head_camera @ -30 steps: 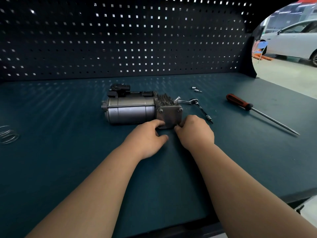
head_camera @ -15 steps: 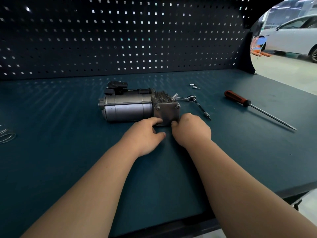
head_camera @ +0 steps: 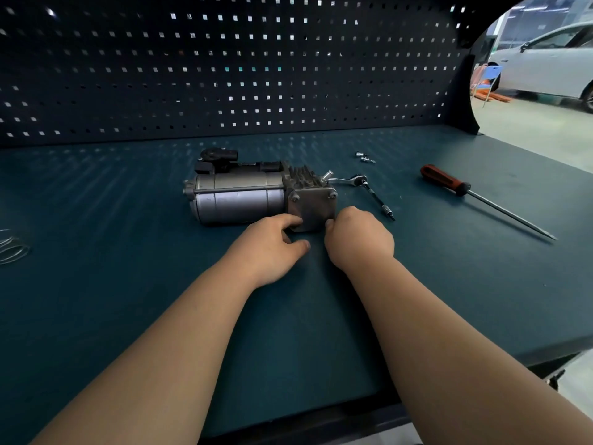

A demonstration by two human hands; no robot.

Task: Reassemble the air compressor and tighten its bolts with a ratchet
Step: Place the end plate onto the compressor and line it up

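The air compressor [head_camera: 237, 195] lies on its side mid-bench, a silver cylinder with a finned grey head. Its square cover plate [head_camera: 313, 205] faces me, with two bolts showing in its upper corners. My left hand [head_camera: 268, 248] rests its fingertips on the plate's lower left corner, thumb on the mat. My right hand [head_camera: 357, 237] is curled against the lower right corner, and its fingertips and whatever they pinch are hidden. The ratchet [head_camera: 361, 184] with its extension bar lies just behind and right of the compressor, untouched.
A red-handled screwdriver [head_camera: 446, 181] lies to the right, its shaft pointing toward the bench's right edge. Two small loose bolts [head_camera: 364, 157] sit further back. A wire coil [head_camera: 11, 248] lies at the far left. A pegboard wall [head_camera: 224, 69] closes the back.
Both hands stay at the plate's lower corners with only slight finger movement. My view has shifted a little.
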